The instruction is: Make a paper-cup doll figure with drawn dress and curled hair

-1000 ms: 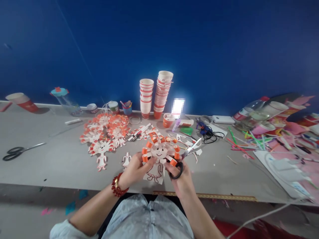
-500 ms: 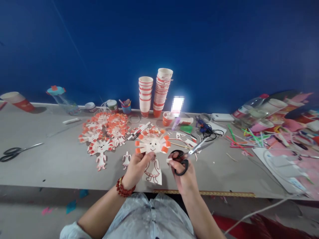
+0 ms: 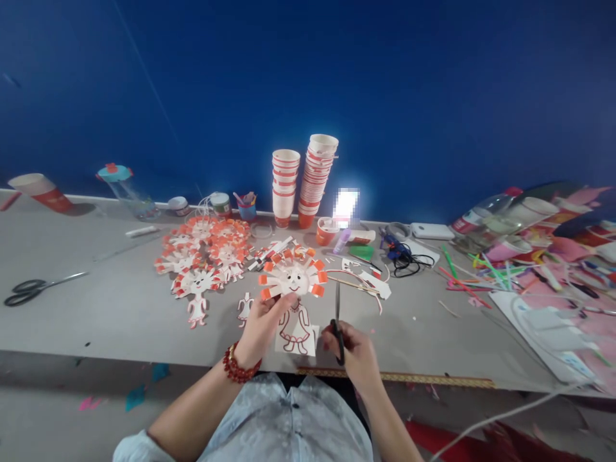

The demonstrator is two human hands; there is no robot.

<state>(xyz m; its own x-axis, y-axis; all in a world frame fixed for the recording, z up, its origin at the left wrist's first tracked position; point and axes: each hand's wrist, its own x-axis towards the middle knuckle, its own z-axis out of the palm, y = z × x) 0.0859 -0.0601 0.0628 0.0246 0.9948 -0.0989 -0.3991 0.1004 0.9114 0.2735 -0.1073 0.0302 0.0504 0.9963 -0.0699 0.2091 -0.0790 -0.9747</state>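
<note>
My left hand (image 3: pixel 264 324) pinches a paper doll head (image 3: pixel 294 280), white with a drawn smiling face and orange-tipped strips fanned around it. Below it is a white paper piece (image 3: pixel 295 327) with a dress, arms and legs drawn in dark red; whether it is joined to the head I cannot tell. In my right hand (image 3: pixel 353 353) are black-handled scissors (image 3: pixel 337 321), blades pointing up and away, apart from the paper. A small cut-out doll body (image 3: pixel 245 309) lies left of my left hand. Finished-looking paper dolls (image 3: pixel 196 285) are heaped further left.
Two stacks of paper cups (image 3: pixel 285 186) stand at the back by the blue wall. Other scissors (image 3: pixel 43 287) lie far left. A glue gun with black cord (image 3: pixel 402 250) is right of centre. Coloured strips and pink scraps (image 3: pixel 543 282) clutter the right. A patterned strip (image 3: pixel 433 378) runs along the front edge.
The scissors have swung from pointing right to pointing nearly straight away from me, and my right hand has turned and lowered slightly. My left hand keeps its hold on the doll head.
</note>
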